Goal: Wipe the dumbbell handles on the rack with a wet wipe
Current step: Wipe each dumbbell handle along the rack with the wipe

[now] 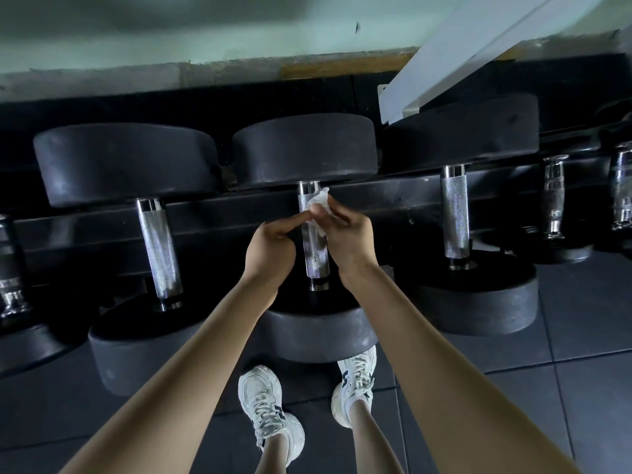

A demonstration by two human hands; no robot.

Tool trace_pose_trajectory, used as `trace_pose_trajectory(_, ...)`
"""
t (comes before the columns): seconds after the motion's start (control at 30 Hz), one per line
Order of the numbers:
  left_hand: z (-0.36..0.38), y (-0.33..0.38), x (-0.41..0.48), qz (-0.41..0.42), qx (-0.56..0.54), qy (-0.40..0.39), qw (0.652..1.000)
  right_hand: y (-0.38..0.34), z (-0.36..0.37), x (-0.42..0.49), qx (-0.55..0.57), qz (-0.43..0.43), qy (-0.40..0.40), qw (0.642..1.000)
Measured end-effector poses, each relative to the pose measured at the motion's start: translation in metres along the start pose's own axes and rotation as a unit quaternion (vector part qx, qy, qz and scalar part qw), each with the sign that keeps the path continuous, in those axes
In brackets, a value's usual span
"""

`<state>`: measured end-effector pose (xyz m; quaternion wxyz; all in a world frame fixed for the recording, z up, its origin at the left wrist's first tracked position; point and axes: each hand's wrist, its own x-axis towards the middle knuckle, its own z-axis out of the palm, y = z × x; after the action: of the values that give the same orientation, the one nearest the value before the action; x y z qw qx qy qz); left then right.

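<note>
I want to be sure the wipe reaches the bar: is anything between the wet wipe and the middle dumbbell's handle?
Nothing visible does. The left hand and right hand hold the wet wipe right at the middle handle, near its far end; the knurled stretch below lies bare between the hands.

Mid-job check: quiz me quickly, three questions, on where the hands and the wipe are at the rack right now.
1. True or false: the wet wipe is at the middle dumbbell handle.
2. Left hand and right hand: A) only one touches the wipe B) fingers of both meet on it C) neither touches it.
3. Fill in: the wipe sits nearer the handle's ____ end (far or near).
Key: 1 true; 2 B; 3 far.
</note>
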<state>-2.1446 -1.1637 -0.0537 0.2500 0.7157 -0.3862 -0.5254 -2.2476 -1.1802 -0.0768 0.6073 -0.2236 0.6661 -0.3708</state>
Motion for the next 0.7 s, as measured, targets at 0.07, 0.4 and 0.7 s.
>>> trace_pose_trajectory(0.07,-0.002,-0.003,-0.001,-0.007,0.008,0.013,1.000,0.000,0.007,0.000,0.020,0.012,0.029,0.999)
trace_pose_trajectory(0.4,-0.015,-0.026,-0.005,-0.020,-0.017,0.055,0.998,0.001,0.005,0.010,-0.026,-0.024,-0.011,0.999)
trace_pose_trajectory(0.7,-0.028,-0.034,-0.008,-0.038,0.020,0.074,0.996,0.018,-0.032,-0.002,-0.201,-0.020,-0.101,0.974)
